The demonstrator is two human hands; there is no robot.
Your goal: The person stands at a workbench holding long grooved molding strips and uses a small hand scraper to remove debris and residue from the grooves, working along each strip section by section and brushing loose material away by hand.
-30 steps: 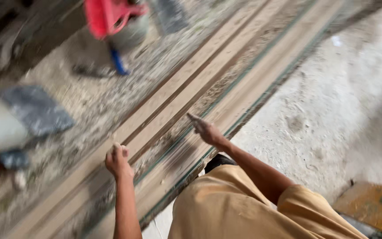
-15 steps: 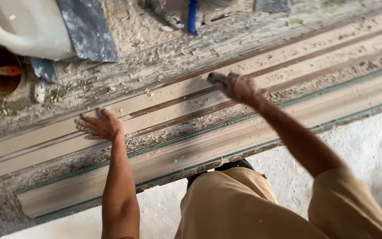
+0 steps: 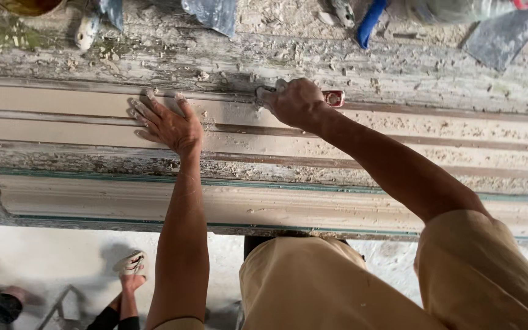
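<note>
A long pale plaster moulding point(image 3: 80, 125) with raised ribs and grooves lies across the workbench. My left hand point(image 3: 167, 122) rests flat on it, fingers spread, holding nothing. To its right, my right hand point(image 3: 294, 101) is closed around a small scraping tool with a red end point(image 3: 333, 97), pressed against the moulding's upper groove. Crumbs of plaster lie along the grooves to the right.
A dusty bench top point(image 3: 264, 55) runs along the top, carrying a blue handle point(image 3: 371, 21), grey sheet pieces point(image 3: 215, 13) and a trowel blade point(image 3: 499, 40). Below the bench edge is a white floor with another person's sandalled foot point(image 3: 129, 269).
The view has swung and come closer. My left hand now lies flat further along the moulding, and my right hand with the tool has moved to the upper groove beside it.
</note>
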